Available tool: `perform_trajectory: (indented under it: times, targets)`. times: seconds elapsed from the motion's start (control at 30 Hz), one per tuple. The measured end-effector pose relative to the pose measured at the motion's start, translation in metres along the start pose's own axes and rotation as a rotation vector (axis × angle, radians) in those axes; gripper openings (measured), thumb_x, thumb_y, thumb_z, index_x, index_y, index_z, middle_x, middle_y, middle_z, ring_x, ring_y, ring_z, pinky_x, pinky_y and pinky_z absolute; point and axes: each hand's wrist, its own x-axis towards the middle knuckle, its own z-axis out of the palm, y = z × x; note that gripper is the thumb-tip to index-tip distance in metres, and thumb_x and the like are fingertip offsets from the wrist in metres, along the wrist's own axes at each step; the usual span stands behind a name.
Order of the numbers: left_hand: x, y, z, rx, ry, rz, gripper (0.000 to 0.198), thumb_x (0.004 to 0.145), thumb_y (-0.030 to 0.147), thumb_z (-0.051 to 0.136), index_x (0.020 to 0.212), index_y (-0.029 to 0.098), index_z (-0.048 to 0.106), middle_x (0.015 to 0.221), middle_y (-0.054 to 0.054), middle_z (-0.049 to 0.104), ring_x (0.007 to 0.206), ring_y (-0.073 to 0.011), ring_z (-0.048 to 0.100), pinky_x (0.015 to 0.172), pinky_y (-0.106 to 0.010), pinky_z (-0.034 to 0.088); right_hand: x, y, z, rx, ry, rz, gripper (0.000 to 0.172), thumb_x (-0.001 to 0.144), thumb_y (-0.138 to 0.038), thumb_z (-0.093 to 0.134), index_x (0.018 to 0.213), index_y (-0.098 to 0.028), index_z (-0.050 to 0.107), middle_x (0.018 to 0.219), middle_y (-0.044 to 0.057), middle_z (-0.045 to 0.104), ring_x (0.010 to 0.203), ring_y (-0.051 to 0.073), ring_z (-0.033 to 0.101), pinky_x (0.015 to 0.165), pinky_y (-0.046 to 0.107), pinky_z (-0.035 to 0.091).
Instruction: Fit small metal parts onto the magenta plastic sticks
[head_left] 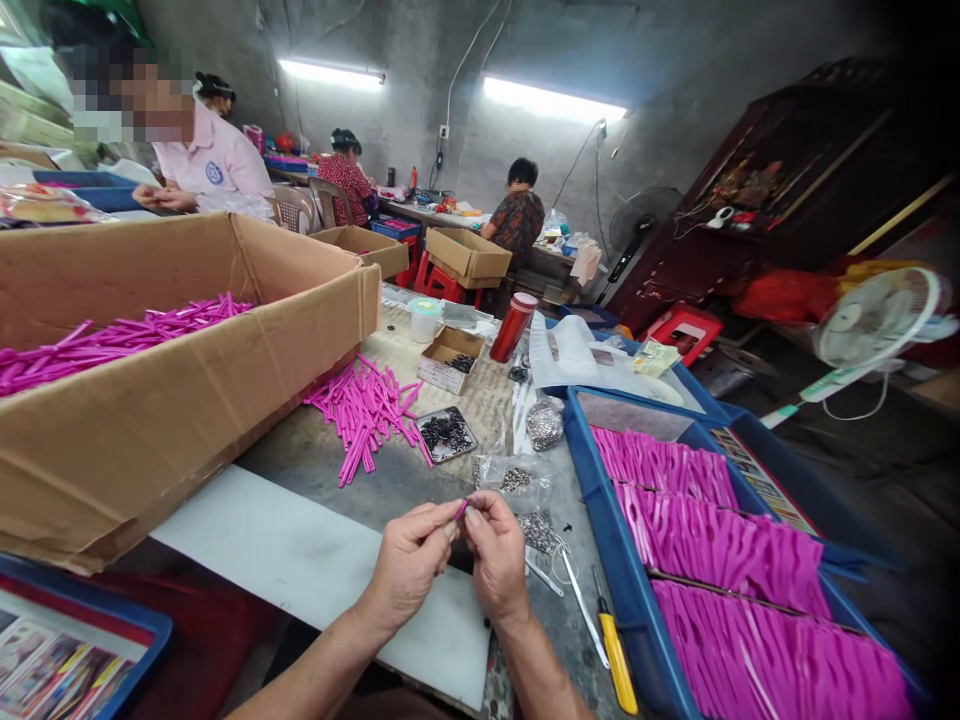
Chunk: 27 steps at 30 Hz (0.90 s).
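– Pink thing in your fingers, where is it exactly?
– The small pink piece (461,510) is low in the middle of the frame, pinched between the fingertips of my left hand (409,565) and my right hand (496,555). Both hands are closed narrow on it, thumbs nearly meeting, above the white board (300,555) on the desk (390,475).
– And around you?
– A loose pile of pink sticks (367,405) lies just above my hands, beside a little metal tray (446,435) of dark parts. The big cardboard box (172,420) fills the left, with more of the same sticks inside. At lower right the blue tray (596,490) holds rows of pink strips (675,470), and a yellow-handled tool (619,665) lies against its rim
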Motion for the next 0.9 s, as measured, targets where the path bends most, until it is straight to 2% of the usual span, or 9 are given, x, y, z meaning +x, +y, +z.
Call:
perform_trajectory:
  times: [0.1,0.2,0.27,0.37,0.43,0.53,0.6,0.73,0.9]
  targets:
    - [0.0,-0.0011,-0.0007,0.006,-0.004,0.001,0.022,0.065,0.018,0.056,0.083,0.013,0.068,0.056,0.003,0.041,0.036,-0.0028,0.036,0.034,-0.017,0.028,-0.0002,0.0024,-0.0012,-0.044,0.009,-0.004,0.018,0.071,-0.034,0.055,0.069,-0.017,0.049,0.058,-0.004,0.045,0.051,0.009,0.04,0.047,0.02,0.032]
    - [-0.0003,-0.0035,-0.0007,0.001,-0.01,0.008,0.023,0.066,0.018,0.056,0.084,0.014,0.068,0.058,0.003,0.042,0.037,-0.0028,0.037,0.035,-0.017,0.029,-0.0004,0.0046,-0.0024,-0.032,-0.024,0.044,0.025,0.076,-0.038,0.046,0.061,-0.017,0.046,0.051,-0.005,0.039,0.044,0.008,0.033,0.04,0.02,0.026]
    - [-0.0005,-0.0043,-0.0007,-0.001,-0.006,0.007,0.023,0.066,0.018,0.055,0.084,0.014,0.068,0.058,0.002,0.043,0.037,-0.0027,0.037,0.034,-0.017,0.028,-0.0005,0.0045,-0.0023,-0.001,-0.027,0.053,0.025,0.077,-0.039,0.045,0.064,-0.017,0.046,0.05,-0.005,0.039,0.042,0.007,0.031,0.039,0.02,0.024]
    - [-0.0007,-0.0029,-0.0002,-0.001,-0.001,-0.002,0.023,0.065,0.016,0.055,0.083,0.013,0.068,0.056,0.003,0.043,0.036,-0.0025,0.036,0.034,-0.016,0.027,-0.0007,0.0022,-0.0013,-0.005,0.016,0.013,0.019,0.071,-0.036,0.054,0.072,-0.017,0.048,0.057,-0.004,0.044,0.048,0.009,0.038,0.044,0.02,0.03]
    - [-0.0008,-0.0012,0.0004,-0.004,0.001,-0.003,0.023,0.064,0.016,0.055,0.083,0.014,0.068,0.055,0.003,0.042,0.036,-0.0027,0.036,0.034,-0.016,0.027,-0.0007,0.0016,-0.0011,-0.028,0.032,0.003,0.018,0.069,-0.034,0.057,0.07,-0.017,0.049,0.058,-0.003,0.045,0.051,0.01,0.041,0.048,0.021,0.033]
    - [-0.0007,0.0005,0.0011,-0.002,0.01,-0.003,0.022,0.064,0.017,0.056,0.081,0.013,0.069,0.055,0.003,0.043,0.035,-0.0028,0.036,0.034,-0.017,0.028,-0.0008,0.0035,-0.0022,-0.001,-0.015,0.048,0.022,0.075,-0.035,0.05,0.062,-0.017,0.047,0.053,-0.004,0.042,0.047,0.009,0.038,0.044,0.02,0.031]
    - [-0.0006,0.001,0.0014,0.002,0.013,-0.009,0.022,0.063,0.018,0.056,0.081,0.013,0.069,0.056,0.002,0.044,0.035,-0.0029,0.036,0.034,-0.017,0.029,-0.0011,0.0053,-0.0028,0.05,-0.045,0.07,0.023,0.077,-0.036,0.047,0.064,-0.017,0.047,0.052,-0.005,0.041,0.045,0.008,0.036,0.042,0.02,0.029]
    - [-0.0007,0.0014,0.0018,-0.005,0.008,-0.021,0.022,0.063,0.018,0.056,0.08,0.013,0.069,0.054,0.003,0.042,0.035,-0.0029,0.036,0.034,-0.017,0.028,-0.0021,0.0059,-0.0024,0.038,-0.004,0.012,0.015,0.071,-0.031,0.055,0.074,-0.017,0.049,0.06,-0.004,0.046,0.051,0.009,0.04,0.047,0.02,0.033]
    - [-0.0008,0.0009,0.0014,0.008,0.0,0.004,0.022,0.064,0.018,0.056,0.081,0.013,0.069,0.054,0.003,0.042,0.036,-0.0033,0.036,0.034,-0.017,0.029,-0.002,0.0056,-0.0023,-0.001,-0.012,0.046,0.018,0.075,-0.033,0.051,0.067,-0.017,0.048,0.054,-0.004,0.043,0.049,0.009,0.039,0.046,0.02,0.033]
